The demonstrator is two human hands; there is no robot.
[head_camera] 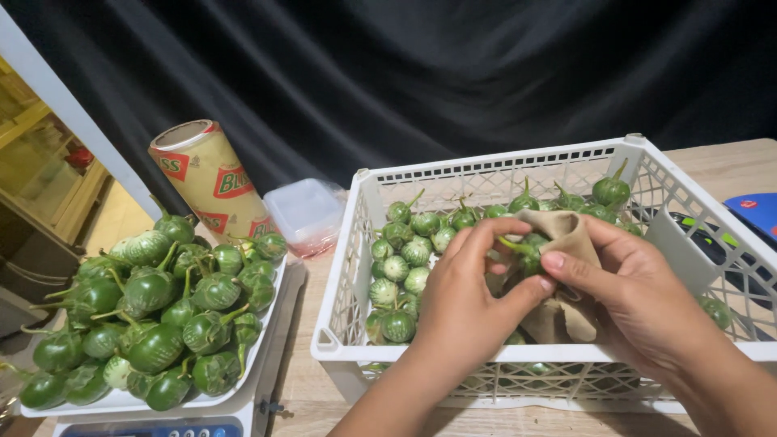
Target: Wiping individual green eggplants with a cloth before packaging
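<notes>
Over a white plastic crate (356,243), my left hand (465,299) grips a small round green eggplant (530,252) by its stem end. My right hand (639,299) holds a tan cloth (566,235) wrapped against that eggplant, thumb pressing on it. Inside the crate lie several more small green eggplants (405,267), mostly at the left and along the far wall. Part of the cloth hangs down between my hands and hides the crate's middle.
A white tray (271,324) on a scale at the left is heaped with green eggplants (162,307). Behind it stand a cylindrical roll of film (206,178) and a clear lidded tub (306,212). A blue object (753,210) lies right of the crate. Black curtain behind.
</notes>
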